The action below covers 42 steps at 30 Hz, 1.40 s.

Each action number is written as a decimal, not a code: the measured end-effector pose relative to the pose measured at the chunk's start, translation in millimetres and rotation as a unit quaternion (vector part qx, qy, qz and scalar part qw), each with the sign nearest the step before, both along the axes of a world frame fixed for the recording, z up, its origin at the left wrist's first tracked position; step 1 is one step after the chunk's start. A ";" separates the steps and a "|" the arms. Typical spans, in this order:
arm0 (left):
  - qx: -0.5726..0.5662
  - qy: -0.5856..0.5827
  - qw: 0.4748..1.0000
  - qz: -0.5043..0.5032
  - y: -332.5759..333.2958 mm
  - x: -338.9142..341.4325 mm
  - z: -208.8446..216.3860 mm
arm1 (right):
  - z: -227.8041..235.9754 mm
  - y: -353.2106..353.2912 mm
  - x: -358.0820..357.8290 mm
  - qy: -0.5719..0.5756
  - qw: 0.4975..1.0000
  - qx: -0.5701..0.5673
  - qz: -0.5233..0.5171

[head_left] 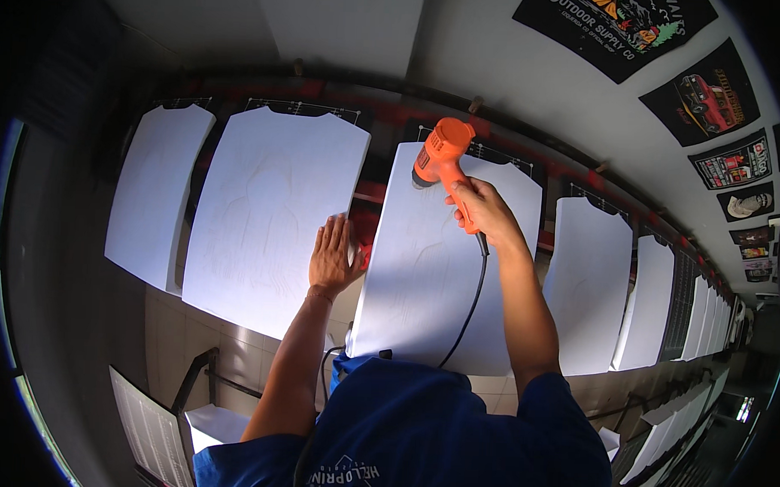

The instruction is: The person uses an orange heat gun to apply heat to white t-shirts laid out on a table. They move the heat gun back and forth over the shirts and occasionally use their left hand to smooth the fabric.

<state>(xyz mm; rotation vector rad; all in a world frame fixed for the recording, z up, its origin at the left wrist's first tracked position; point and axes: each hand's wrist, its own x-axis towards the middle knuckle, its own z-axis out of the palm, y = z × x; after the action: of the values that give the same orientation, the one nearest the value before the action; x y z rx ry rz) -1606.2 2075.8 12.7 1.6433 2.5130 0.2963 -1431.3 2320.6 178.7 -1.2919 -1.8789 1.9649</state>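
Right hand (485,214) grips orange plastic heat gun (449,165); left hand (331,255) lies flat.
Barrel (440,147) slants down-left by white flat board's (432,271) far-left corner.

Free room over white panel (415,266), between left hand (331,257) and black cord (481,281)

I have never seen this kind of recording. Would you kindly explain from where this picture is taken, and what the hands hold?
There is no machine here, only a person's two bare hands. A wide fisheye camera on the head looks down, so straight edges bend. The right hand grips an orange heat gun with a black cord; its nozzle points toward a white shirt-shaped piece. The left hand holds nothing and lies open at the edge of the neighbouring white piece. More such pieces lie in the same row.
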 end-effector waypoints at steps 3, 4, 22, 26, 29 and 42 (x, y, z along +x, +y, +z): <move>0.007 0.000 1.000 0.005 1.3 1.3 1.9 | 0.8 -5.4 6.1 -0.004 1.000 0.005 0.019; 0.008 0.001 1.000 0.006 1.0 1.1 2.3 | 4.2 -5.2 10.5 -0.006 1.000 -0.011 0.020; 0.014 0.007 1.000 0.016 -1.2 2.2 -1.5 | 29.9 -3.3 56.0 -0.085 0.994 -0.020 0.062; 0.031 0.021 0.999 0.009 1.8 3.5 -1.6 | 4.7 4.6 48.6 -0.022 1.000 0.017 -0.001; 0.029 0.017 0.999 0.013 1.9 2.9 1.4 | -8.1 10.7 47.8 -0.001 0.999 0.023 -0.026; 0.017 0.014 1.000 0.009 2.3 1.8 -2.7 | -1.1 -3.0 70.4 -0.010 0.999 0.009 -0.046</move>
<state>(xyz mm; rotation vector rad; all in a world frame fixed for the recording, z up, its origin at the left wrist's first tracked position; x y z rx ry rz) -1604.4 2078.1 10.0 1.6490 2.5597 0.3221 -1360.8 2317.5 177.6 -1.3726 -1.8081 1.8922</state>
